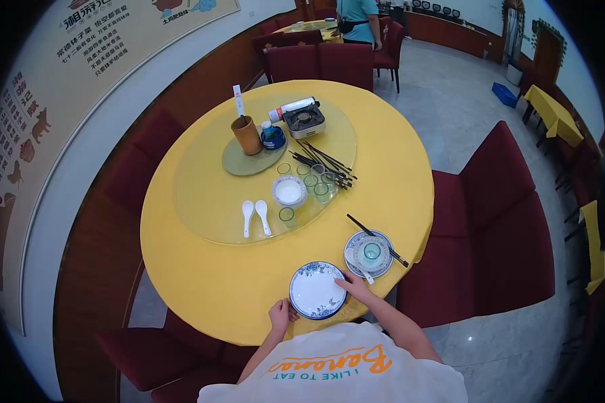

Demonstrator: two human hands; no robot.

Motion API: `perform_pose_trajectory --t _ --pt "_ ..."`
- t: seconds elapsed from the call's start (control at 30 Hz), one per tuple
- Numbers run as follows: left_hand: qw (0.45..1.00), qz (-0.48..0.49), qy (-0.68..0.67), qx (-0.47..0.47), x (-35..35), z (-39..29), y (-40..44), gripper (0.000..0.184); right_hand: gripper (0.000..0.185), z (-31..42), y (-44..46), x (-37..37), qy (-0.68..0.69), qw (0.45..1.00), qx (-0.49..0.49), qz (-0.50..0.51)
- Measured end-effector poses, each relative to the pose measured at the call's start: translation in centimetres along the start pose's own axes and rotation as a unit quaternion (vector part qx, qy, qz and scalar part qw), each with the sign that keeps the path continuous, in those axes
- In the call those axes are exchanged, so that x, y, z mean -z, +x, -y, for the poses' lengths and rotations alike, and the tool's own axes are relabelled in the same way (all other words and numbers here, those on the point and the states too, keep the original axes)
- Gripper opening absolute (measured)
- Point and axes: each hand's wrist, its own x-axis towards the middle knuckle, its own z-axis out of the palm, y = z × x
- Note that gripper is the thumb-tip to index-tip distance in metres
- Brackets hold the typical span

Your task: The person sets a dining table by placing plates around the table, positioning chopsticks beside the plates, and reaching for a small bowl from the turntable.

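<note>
Table: yellow cloth (pixel 202 282) is covering the round top.
Patterned plate (pixel 316 290): is lying near the front edge.
Right hand (pixel 356 287): is holding the patterned plate's right rim, thumb on top.
Left hand (pixel 282 314): is curling its fingers narrow, beside the plate's left.
Black chopsticks (pixel 356 223): are leaning across the neighbouring setting.

Yellow-clothed round table (pixel 242 282) as landmark. At near edge, blue-rimmed plates (pixel 318 290) gripped at right side by right hand (pixel 354 285); left hand (pixel 284 314) held just beside them. Right of plates, place setting (pixel 368 254) laid, chopsticks across it. On table's glass turntable (pixel 202 208): bowls (pixel 289 191), two spoons (pixel 255 218), glasses (pixel 316 181), loose chopsticks (pixel 324 164), stove (pixel 304 119) placed.
</note>
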Motion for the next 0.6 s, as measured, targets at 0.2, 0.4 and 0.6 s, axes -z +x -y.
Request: perform_pose_trajectory --t 0.2,0.4,0.6 --pt "1.0 -0.005 0.001 0.01 -0.18 0.33 0.36 0.035 0.042 -0.3 0.23 0.16 0.001 1.0 0.011 0.0" --pt "1.0 -0.007 0.007 0.015 -0.09 0.51 0.44 0.034 0.042 0.25 -0.02 0.08 0.003 1.0 0.009 -0.001" --pt "1.0 -0.003 -0.002 0.02 -0.03 0.46 0.4 0.035 0.047 -0.19 0.16 0.14 0.011 1.0 0.007 0.002"
